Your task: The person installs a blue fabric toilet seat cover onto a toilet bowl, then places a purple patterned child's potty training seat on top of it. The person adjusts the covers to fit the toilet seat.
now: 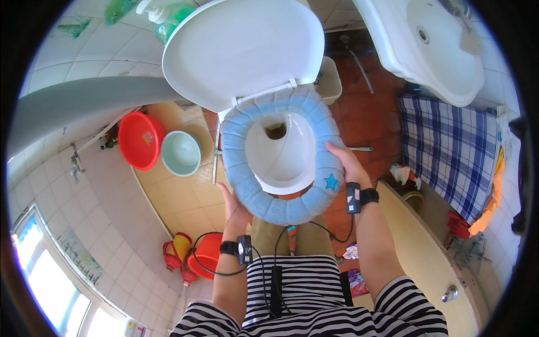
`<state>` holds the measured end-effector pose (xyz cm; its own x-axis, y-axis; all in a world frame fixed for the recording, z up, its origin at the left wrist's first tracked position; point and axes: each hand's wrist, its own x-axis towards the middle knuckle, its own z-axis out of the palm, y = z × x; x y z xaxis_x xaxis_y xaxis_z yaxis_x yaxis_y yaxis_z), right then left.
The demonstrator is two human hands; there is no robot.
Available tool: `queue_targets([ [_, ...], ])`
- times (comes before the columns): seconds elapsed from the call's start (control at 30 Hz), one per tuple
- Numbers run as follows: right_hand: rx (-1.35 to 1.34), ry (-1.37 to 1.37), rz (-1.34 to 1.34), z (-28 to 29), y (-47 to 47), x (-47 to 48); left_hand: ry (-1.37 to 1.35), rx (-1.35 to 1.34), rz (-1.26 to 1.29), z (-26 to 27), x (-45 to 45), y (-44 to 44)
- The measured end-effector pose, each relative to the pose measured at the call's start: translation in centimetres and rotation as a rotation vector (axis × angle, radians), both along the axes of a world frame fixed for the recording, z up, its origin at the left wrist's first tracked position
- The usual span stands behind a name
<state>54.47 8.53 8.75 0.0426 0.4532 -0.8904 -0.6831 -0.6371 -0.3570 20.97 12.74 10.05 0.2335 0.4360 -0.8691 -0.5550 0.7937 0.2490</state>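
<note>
A padded light-blue plush toilet seat cover [288,210], grey towards the back and bearing a blue star, lies as a ring over the white toilet bowl [290,151]. Its front edge stands out beyond the bowl's rim, and floor tiles show through the gap. My right hand [348,162] grips the ring's right side, thumb on top and fingers hidden underneath. At the front left, my left hand [236,208] supports the cover from below, its thumb out to the side and its fingers mostly hidden. Behind the ring, the white toilet lid [244,50] is raised.
Red [141,141] and pale green basins [181,153] sit at left, below a grey pipe [97,107]. A washbasin [425,54] projects at upper right, above a checked cloth [450,147]. A waste bin [330,80] stands beside the toilet. The door [425,248] is at right.
</note>
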Motion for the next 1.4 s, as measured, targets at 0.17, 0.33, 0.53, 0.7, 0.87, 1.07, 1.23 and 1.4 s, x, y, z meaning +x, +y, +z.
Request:
queue_targets([
  [0.17, -0.079, 0.103, -0.124, -0.8, -0.9, -0.2, 0.324, 0.088, -0.491, -3.4, -0.7, 4.8],
  [0.33, -0.123, 0.181, -0.199, -3.6, -2.1, -0.4, 0.248, -0.027, -0.437, -5.0, -0.9, 4.3],
  [0.53, -0.073, 0.166, -0.128, -5.6, -3.2, -0.3, 0.262, -0.061, -0.457, -8.7, -2.4, 2.4],
  [0.7, -0.316, -0.474, 0.419, -8.2, -2.1, 0.7, 0.838, 0.160, -1.035, -13.8, -3.1, 2.7],
  [0.87, -0.009, -1.339, 0.745, -10.3, 1.2, 0.8, 1.585, 0.847, -1.002, -12.5, -0.5, 8.0],
  [1.07, 0.109, -0.584, 0.223, -15.3, 9.2, -4.4, 1.241, 1.247, -0.935, -12.2, 6.3, 17.0],
  [1.23, -0.220, -0.147, -0.256, -18.5, 12.5, -6.8, 1.288, 1.432, -1.034, -15.0, 7.7, 19.4],
  [1.4, -0.289, -0.793, 0.553, -16.0, 13.1, -5.7, 1.463, 1.293, -1.002, -15.8, 7.3, 18.3],
])
